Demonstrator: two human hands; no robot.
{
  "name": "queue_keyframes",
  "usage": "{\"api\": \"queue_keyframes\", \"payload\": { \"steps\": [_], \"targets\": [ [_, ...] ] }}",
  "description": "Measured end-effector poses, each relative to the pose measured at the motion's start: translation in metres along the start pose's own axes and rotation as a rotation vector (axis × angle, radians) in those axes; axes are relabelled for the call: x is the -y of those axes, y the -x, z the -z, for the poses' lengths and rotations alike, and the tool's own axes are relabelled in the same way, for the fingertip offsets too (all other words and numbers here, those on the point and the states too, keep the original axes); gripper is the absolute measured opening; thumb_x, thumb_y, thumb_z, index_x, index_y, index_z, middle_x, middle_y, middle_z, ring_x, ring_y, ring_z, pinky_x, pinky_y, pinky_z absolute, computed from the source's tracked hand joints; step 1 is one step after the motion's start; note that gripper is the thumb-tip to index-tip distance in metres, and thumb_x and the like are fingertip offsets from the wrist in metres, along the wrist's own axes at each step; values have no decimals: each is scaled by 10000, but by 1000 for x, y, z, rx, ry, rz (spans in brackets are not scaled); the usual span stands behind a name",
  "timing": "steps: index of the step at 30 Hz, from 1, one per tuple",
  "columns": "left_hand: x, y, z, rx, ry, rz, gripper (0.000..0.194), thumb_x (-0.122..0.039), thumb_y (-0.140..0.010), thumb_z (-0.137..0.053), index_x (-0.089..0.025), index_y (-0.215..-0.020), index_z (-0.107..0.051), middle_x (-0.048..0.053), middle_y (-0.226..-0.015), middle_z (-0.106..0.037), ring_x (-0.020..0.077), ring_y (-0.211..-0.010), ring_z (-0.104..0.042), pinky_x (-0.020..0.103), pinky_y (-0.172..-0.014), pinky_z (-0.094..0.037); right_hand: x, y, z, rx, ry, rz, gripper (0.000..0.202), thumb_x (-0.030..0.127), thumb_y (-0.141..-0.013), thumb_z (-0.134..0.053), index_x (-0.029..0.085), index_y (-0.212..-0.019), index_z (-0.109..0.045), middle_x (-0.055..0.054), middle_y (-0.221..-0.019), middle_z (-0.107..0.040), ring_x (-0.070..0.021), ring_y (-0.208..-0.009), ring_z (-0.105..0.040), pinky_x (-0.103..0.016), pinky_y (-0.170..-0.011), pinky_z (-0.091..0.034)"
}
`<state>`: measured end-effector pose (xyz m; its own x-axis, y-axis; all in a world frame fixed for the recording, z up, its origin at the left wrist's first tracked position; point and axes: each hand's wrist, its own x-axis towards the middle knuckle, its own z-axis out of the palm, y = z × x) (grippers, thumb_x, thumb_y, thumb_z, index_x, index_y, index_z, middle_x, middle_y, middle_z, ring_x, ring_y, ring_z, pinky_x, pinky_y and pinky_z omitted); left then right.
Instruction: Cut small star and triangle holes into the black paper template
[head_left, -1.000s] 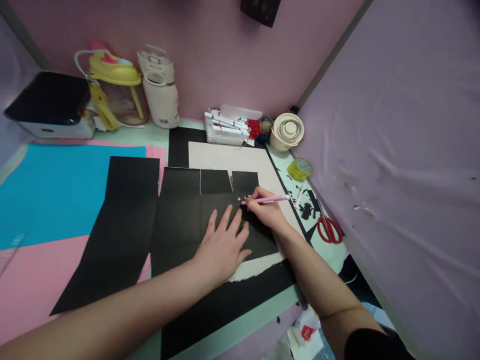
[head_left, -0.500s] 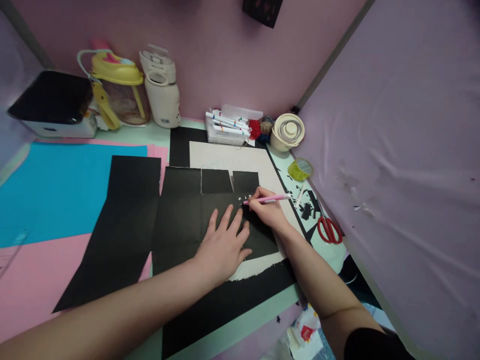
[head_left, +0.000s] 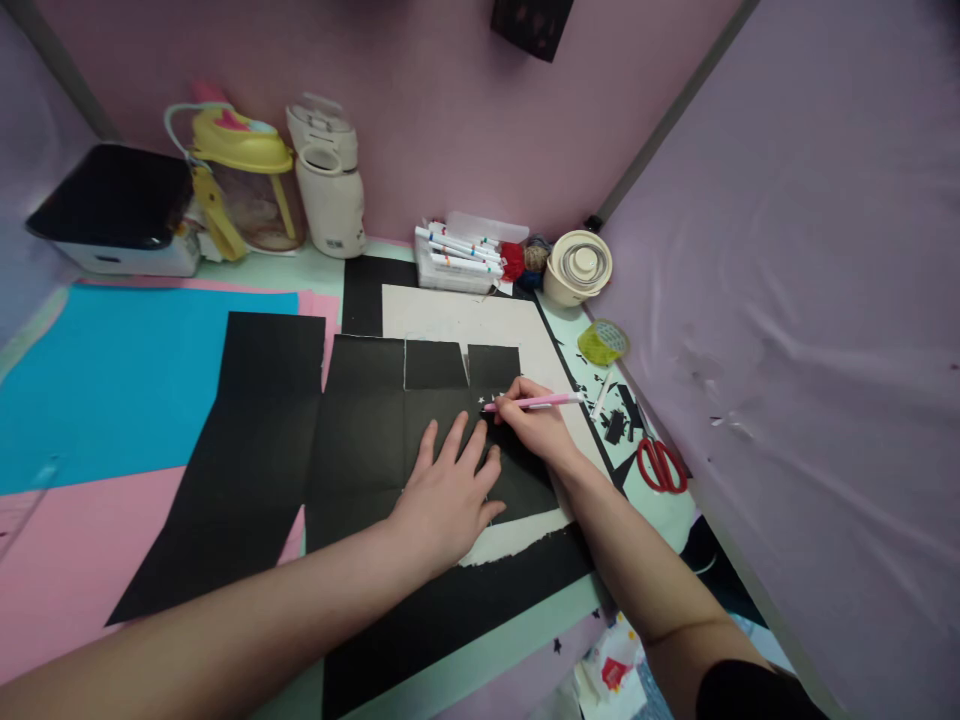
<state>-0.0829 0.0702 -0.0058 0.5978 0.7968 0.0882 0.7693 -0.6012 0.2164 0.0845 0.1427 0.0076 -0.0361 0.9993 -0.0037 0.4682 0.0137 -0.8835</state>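
Observation:
Black cardstock (head_left: 360, 430), folded and notched along its top, lies over a pale board. My left hand (head_left: 450, 490) rests flat on it with fingers spread, holding nothing. Just right of those fingertips, my right hand (head_left: 532, 420) pinches a slim pink craft knife (head_left: 544, 402), shaped like a pen. Its tip meets the black sheet; the blade is too small to make out. Beside the tip are small white star shapes (head_left: 481, 400), which look like cut-outs, partly hidden by my right fingers.
Red-handled scissors (head_left: 661, 466), black paper scraps (head_left: 615, 425) and yellow-green tape (head_left: 602, 342) lie on the right. Behind are a box of markers (head_left: 457, 262), a cream container (head_left: 577, 267), a white bottle (head_left: 330, 190) and a yellow-lidded jug (head_left: 244, 170). Blue paper (head_left: 150, 380) covers the left.
The whole view has shifted slightly. Both hands keep nearly the same places on the black cardstock, and the knife tip has moved very slightly, if at all.

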Motion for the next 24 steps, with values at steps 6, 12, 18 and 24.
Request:
{"api": "queue_keyframes", "payload": {
  "steps": [6,12,18,24],
  "targets": [
    [0,-2,0,-4,-5,-1,569,-544,-930,-487,-190,-1373,-529,158,-1541,-345,387,-1448,-207,635,-1127,-179,1,0,0,5,6,11,206,310,-797,-610,216,-644,-509,19,-627,-644,-161,-631,-601,-273,-600,-422],
    [0,-1,0,8,4,0,567,-539,-933,-483,-187,-1375,-527,159,-1541,-345,387,-1449,-201,637,-1127,-171,4,1,-1,3,30,5,203,319,-786,-611,211,-642,-518,17,-625,-639,-154,-624,-588,-263,-586,-415],
    [-1,-1,1,8,6,5,565,-538,-934,-480,-189,-1376,-526,160,-1543,-340,384,-1451,-199,628,-1131,-163,7,1,-1,-2,40,4,206,312,-779,-602,212,-629,-503,18,-617,-624,-150,-615,-573,-262,-579,-406],
    [-1,-1,3,19,17,10,561,-536,-935,-481,-194,-1378,-526,155,-1545,-339,383,-1450,-200,623,-1133,-159,8,1,-1,-12,57,-2,207,289,-765,-592,215,-611,-476,27,-583,-593,-144,-587,-539,-264,-570,-391]
  ]
}}
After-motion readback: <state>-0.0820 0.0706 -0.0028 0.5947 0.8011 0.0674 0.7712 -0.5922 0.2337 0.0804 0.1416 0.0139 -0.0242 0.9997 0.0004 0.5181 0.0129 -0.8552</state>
